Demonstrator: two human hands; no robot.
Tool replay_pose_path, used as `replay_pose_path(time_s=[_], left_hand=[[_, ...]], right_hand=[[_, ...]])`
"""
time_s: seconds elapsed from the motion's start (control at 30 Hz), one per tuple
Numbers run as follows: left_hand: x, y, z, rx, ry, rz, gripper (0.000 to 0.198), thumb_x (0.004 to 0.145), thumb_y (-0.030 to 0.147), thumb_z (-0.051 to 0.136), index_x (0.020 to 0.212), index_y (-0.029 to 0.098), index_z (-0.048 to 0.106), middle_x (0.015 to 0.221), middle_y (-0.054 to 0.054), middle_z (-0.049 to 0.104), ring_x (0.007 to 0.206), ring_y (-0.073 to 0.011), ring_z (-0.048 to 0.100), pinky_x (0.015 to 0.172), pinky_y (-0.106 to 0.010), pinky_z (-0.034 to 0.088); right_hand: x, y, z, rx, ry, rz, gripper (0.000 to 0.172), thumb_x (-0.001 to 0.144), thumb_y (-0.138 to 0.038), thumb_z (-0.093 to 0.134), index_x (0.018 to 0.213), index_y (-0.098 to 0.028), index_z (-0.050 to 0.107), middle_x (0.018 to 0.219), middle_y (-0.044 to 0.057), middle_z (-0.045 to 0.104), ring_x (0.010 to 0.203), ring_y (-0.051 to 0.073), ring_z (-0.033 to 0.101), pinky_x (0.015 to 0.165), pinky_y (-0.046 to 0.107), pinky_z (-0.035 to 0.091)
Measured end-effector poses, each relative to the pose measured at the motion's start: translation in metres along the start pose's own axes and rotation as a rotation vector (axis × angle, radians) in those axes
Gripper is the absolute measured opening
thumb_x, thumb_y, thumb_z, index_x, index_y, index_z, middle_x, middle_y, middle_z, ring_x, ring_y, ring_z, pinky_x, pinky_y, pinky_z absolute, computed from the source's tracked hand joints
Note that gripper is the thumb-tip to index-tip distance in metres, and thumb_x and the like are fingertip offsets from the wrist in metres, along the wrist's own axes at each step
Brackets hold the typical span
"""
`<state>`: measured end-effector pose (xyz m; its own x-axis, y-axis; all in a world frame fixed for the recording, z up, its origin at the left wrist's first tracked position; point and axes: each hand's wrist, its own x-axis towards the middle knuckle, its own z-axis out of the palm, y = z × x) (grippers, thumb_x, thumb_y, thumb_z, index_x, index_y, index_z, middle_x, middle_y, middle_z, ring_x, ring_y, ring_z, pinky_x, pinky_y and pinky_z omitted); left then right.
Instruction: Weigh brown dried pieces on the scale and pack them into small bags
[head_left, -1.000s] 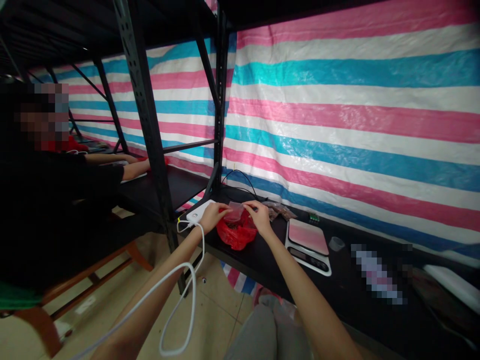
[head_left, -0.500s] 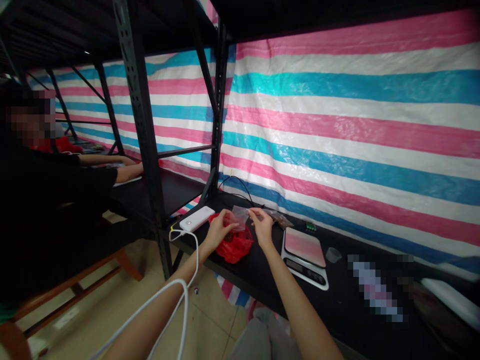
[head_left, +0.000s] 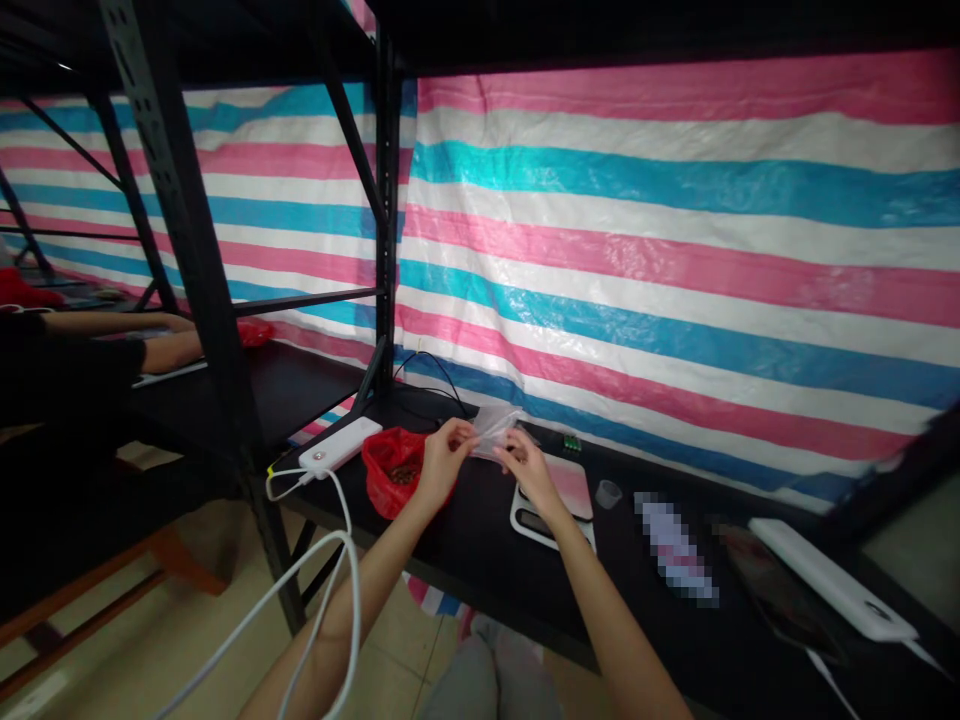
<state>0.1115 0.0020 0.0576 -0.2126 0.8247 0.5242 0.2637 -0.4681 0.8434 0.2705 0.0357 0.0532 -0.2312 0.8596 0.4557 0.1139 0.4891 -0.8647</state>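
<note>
Both my hands hold a small clear plastic bag (head_left: 495, 428) above the black shelf. My left hand (head_left: 441, 462) pinches its left edge and my right hand (head_left: 527, 466) pinches its right edge. Just left of my left hand lies an open red plastic bag (head_left: 390, 470) with small dark pieces inside. Under my right hand sits a white digital scale (head_left: 559, 498) with a pink-lit platform.
A white power bank (head_left: 337, 445) with a white cable lies left of the red bag. A small clear cup (head_left: 608, 493) stands right of the scale. Another white device (head_left: 832, 578) lies at the far right. A person's arms (head_left: 120, 340) rest on the neighbouring shelf at left.
My hands have carried the clear bag from over the red bag rightwards, toward the scale. The camera has turned right, so the person at left is mostly out of view.
</note>
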Motion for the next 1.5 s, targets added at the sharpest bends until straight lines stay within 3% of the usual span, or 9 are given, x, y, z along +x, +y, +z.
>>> replay_pose_path(time_s=[0.07,0.17,0.27,0.4,0.63,0.93,1.17,1.33,1.5], left_hand=[[0.003,-0.004,0.025,-0.07,-0.02,-0.011,0.02,0.071,0.032,0.062,0.082,0.016,0.058,0.072,-0.002,0.063,0.06,-0.0117,0.058,0.056,-0.021,0.046],[0.009,-0.013,0.06,-0.142,-0.079,-0.03,0.019,0.069,0.032,0.063,0.078,0.014,0.06,0.065,0.0,0.063,0.052,-0.0106,0.056,0.052,-0.021,0.044],[0.014,-0.024,0.089,-0.139,-0.116,-0.043,0.018,0.07,0.031,0.062,0.069,0.014,0.063,0.06,-0.001,0.063,0.048,-0.0107,0.055,0.05,-0.021,0.043],[0.017,-0.038,0.111,-0.146,-0.105,-0.068,0.017,0.069,0.03,0.063,0.07,0.014,0.065,0.059,-0.001,0.064,0.049,-0.0117,0.056,0.051,-0.022,0.043],[0.016,-0.051,0.117,-0.217,-0.107,-0.108,0.016,0.069,0.028,0.061,0.069,0.012,0.064,0.059,-0.001,0.064,0.047,-0.0105,0.054,0.052,-0.022,0.044],[0.007,-0.058,0.12,-0.103,-0.137,-0.009,0.021,0.076,0.032,0.057,0.078,0.012,0.064,0.063,-0.001,0.061,0.052,-0.0106,0.054,0.056,-0.022,0.043],[0.001,-0.053,0.119,0.038,-0.151,0.073,0.023,0.081,0.032,0.051,0.078,0.014,0.065,0.06,0.0,0.057,0.055,-0.0108,0.053,0.058,-0.022,0.041],[-0.006,-0.048,0.121,0.064,-0.091,0.074,0.017,0.078,0.031,0.055,0.081,0.015,0.062,0.075,-0.001,0.062,0.063,-0.0112,0.056,0.06,-0.021,0.042],[-0.007,-0.045,0.123,0.017,-0.17,0.034,0.017,0.075,0.032,0.058,0.075,0.015,0.063,0.058,0.003,0.056,0.045,-0.0078,0.048,0.048,-0.019,0.037]], right_hand=[[-0.004,0.005,-0.02,-0.045,0.003,0.013,0.024,0.071,-0.041,0.059,0.071,-0.018,0.064,0.061,0.002,0.062,0.044,0.011,0.046,0.043,0.023,0.037],[-0.003,0.016,-0.052,-0.102,0.145,-0.017,0.024,0.072,-0.04,0.057,0.065,-0.018,0.064,0.051,-0.001,0.056,0.042,0.011,0.043,0.043,0.023,0.034],[-0.002,0.029,-0.079,-0.18,0.193,-0.032,0.022,0.071,-0.039,0.059,0.066,-0.019,0.066,0.052,-0.002,0.056,0.042,0.011,0.043,0.044,0.024,0.034],[-0.005,0.046,-0.096,-0.285,0.276,-0.045,0.02,0.069,-0.037,0.061,0.064,-0.019,0.068,0.059,0.002,0.064,0.049,0.014,0.05,0.048,0.025,0.038],[-0.009,0.056,-0.106,-0.333,0.234,0.002,0.015,0.065,-0.033,0.065,0.069,-0.02,0.072,0.067,0.003,0.07,0.056,0.015,0.057,0.051,0.024,0.041],[-0.011,0.061,-0.111,-0.433,0.251,0.016,0.018,0.069,-0.035,0.06,0.068,-0.018,0.068,0.061,0.002,0.065,0.057,0.015,0.056,0.056,0.025,0.041],[-0.015,0.066,-0.111,-0.513,0.205,0.038,0.015,0.073,-0.033,0.056,0.069,-0.019,0.062,0.06,0.0,0.061,0.057,0.015,0.056,0.054,0.023,0.039],[-0.02,0.053,-0.107,-0.586,0.259,0.042,0.015,0.073,-0.035,0.058,0.076,-0.022,0.065,0.064,-0.001,0.063,0.057,0.014,0.057,0.055,0.023,0.04],[-0.022,0.048,-0.102,-0.587,0.206,-0.035,0.016,0.074,-0.036,0.059,0.078,-0.022,0.065,0.069,-0.001,0.063,0.056,0.012,0.054,0.053,0.022,0.039]])
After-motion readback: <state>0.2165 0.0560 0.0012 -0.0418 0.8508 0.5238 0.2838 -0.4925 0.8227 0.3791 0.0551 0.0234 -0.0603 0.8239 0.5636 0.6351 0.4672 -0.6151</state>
